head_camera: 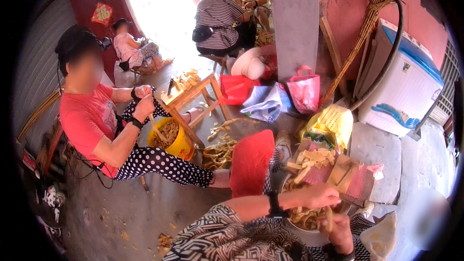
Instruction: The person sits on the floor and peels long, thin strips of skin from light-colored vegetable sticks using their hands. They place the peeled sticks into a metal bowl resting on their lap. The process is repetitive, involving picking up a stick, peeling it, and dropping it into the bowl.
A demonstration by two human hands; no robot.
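In my right hand (340,230) is a pale brown dried strip (329,217), held upright between thumb and fingers. My left hand (319,195) is just above it with fingertips drawn together; whether they pinch a piece is too small to tell. Below both hands sits a round metal basin (306,230) holding many brown strips (303,217). At its far side is an opened cardboard box (357,185) with a pink lining, and paler, thicker strips (315,161) are heaped there. A red cloth (252,163) lies over my left knee.
A co-worker (90,123) at left holds a strip over a yellow bucket (185,148). Beside it stands a wooden stool (174,105) with strips on top; more strips (219,152) lie on the floor. Bags (304,90), a twig broom (351,50) and a washing machine (402,79) stand beyond.
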